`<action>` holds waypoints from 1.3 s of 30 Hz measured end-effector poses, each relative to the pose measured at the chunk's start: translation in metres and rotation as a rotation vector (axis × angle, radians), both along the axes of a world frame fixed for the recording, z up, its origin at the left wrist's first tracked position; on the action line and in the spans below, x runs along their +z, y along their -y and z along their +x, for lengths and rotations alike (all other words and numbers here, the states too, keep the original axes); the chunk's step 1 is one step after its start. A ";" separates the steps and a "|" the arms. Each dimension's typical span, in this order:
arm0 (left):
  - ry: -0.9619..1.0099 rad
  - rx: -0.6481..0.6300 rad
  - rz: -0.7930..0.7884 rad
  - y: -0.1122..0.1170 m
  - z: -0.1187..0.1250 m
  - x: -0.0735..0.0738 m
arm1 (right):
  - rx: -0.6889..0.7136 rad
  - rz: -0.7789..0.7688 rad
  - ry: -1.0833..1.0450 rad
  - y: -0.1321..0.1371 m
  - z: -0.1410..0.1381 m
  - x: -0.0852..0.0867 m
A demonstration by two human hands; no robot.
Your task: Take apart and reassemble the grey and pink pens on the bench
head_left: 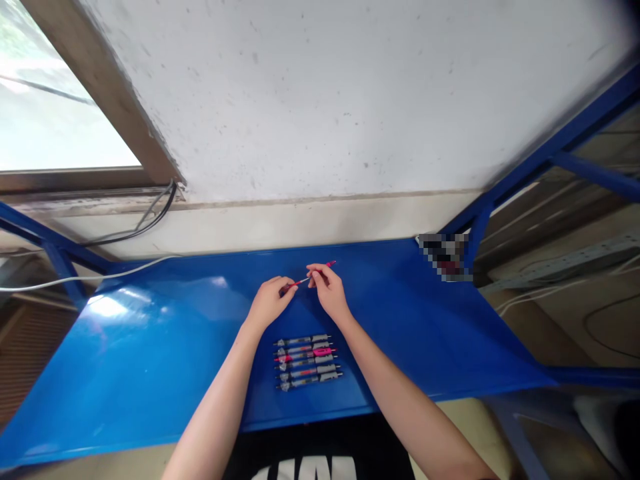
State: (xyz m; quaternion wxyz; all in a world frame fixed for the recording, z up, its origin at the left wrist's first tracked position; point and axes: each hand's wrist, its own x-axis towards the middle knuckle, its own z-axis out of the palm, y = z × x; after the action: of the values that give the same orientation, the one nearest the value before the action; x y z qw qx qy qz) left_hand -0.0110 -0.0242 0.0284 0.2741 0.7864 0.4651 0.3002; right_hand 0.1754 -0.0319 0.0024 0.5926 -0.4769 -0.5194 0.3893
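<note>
Both my hands are raised just above a glossy blue table (150, 347) and meet at a thin red pen part (327, 265). My left hand (270, 301) pinches its lower left end with closed fingers. My right hand (327, 291) pinches it further up, and the red tip sticks out past those fingers to the upper right. Between my forearms, nearer to me, several pens (307, 361) lie side by side in a neat row on the table; most are grey and clear, one is pink.
A white wall stands right behind the table. A window (45, 113) is at the upper left, with black and white cables (145, 227) running along the sill. Blue shelf frame bars (545, 157) rise at the right. A small blurred object (445, 257) sits at the table's back right corner.
</note>
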 end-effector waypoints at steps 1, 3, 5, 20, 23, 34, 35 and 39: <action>0.007 0.002 -0.003 0.000 0.000 0.000 | 0.002 0.004 -0.003 -0.001 0.000 -0.001; 0.017 0.006 0.000 0.000 0.000 -0.001 | 0.008 0.015 -0.013 -0.002 0.000 -0.003; 0.007 -0.004 0.002 0.000 0.000 -0.001 | 0.016 0.022 -0.027 -0.002 0.000 -0.004; -0.025 -0.037 -0.019 0.001 -0.001 0.003 | 0.066 0.008 0.004 -0.001 -0.002 -0.004; -0.031 -0.050 -0.021 0.001 -0.001 0.005 | 0.058 0.008 0.000 -0.001 -0.002 -0.004; 0.017 -0.004 -0.021 0.001 0.000 0.005 | 0.041 0.013 0.003 -0.001 -0.001 -0.002; 0.017 -0.003 -0.021 0.001 0.000 0.005 | 0.038 0.013 0.001 -0.001 -0.001 -0.002; 0.020 0.001 -0.021 0.001 0.000 0.005 | 0.017 0.016 0.016 -0.001 -0.002 -0.003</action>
State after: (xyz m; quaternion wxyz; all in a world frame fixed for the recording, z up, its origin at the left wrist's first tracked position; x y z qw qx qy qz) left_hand -0.0114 -0.0248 0.0333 0.2868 0.7802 0.4658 0.3034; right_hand 0.1738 -0.0308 -0.0003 0.5889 -0.4706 -0.5315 0.3864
